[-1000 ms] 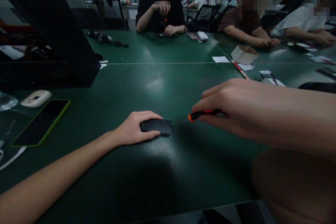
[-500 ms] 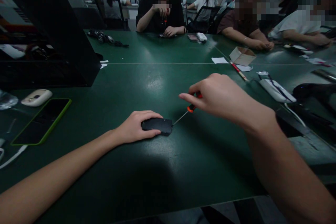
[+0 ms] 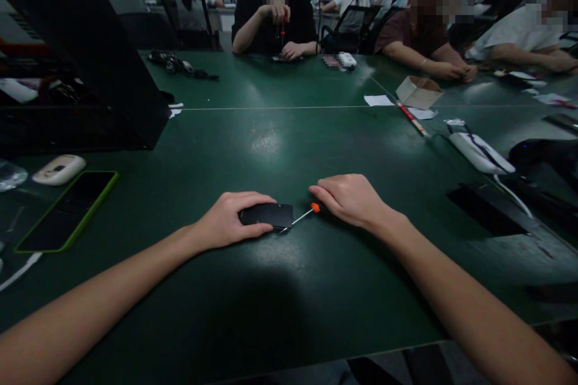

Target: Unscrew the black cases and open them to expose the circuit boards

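Note:
A small flat black rectangular case [image 3: 273, 215] lies on the green table. My left hand [image 3: 235, 215] grips its left end, thumb along the near side and fingers along the far side. My right hand [image 3: 350, 198] is closed round the handle of a screwdriver [image 3: 303, 216] with an orange collar. The shaft slants down to the left, low over the table, and reaches the case's near right corner. Its tip shows just in front of the near edge; whether it touches the case I cannot tell. Most of the handle is hidden in my fingers.
On the left lie a green-edged phone [image 3: 67, 210] and a white rounded case [image 3: 59, 169], beside a tall black stand [image 3: 135, 96]. To the right are a white power bank [image 3: 481, 153] with a cable and an open cardboard box [image 3: 418, 92]. Several people sit across the table.
My right hand has dropped toward the table, tilting the screwdriver flatter. Its tip has moved from the case's right end to the near right corner. My left hand keeps its grip.

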{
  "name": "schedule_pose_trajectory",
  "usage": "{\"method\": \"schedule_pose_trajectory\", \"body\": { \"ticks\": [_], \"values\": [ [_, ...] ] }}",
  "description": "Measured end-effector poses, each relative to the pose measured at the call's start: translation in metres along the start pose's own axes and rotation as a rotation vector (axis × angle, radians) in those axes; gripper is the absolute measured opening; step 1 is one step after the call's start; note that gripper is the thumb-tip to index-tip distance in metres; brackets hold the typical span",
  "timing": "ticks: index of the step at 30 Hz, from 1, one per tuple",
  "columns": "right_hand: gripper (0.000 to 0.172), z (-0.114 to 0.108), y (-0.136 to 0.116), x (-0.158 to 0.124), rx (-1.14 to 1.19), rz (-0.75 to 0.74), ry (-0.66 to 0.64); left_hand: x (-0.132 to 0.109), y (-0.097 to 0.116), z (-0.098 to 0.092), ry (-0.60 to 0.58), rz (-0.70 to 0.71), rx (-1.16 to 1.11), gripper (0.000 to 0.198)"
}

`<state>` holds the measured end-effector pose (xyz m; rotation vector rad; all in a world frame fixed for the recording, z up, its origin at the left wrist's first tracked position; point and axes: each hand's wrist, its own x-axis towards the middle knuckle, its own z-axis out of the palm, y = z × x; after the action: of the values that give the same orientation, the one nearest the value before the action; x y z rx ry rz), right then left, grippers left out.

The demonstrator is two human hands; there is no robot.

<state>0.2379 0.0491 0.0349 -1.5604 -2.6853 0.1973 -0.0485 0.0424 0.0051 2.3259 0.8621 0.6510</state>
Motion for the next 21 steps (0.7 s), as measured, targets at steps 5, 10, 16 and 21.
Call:
{"method": "schedule_pose_trajectory", "body": {
  "ticks": [5, 10, 16, 21],
  "values": [
    [0.06, 0.003, 0.016, 0.0, -0.001, 0.081, 0.066, 0.0, -0.002, 0.0, 0.001, 0.012, 0.0, 0.043],
    [0.059, 0.001, 0.02, -0.002, -0.021, 0.094, 0.148, 0.0, -0.002, 0.0, -0.005, 0.02, -0.013, 0.043],
    [0.06, 0.007, 0.024, -0.003, 0.031, 0.089, 0.223, -0.001, -0.002, 0.001, -0.001, 0.032, -0.027, 0.042],
    [0.067, 0.033, 0.01, 0.006, 0.24, 0.03, 0.244, 0.0, 0.0, 0.001, 0.013, 0.014, -0.03, 0.041]
  ]
}}
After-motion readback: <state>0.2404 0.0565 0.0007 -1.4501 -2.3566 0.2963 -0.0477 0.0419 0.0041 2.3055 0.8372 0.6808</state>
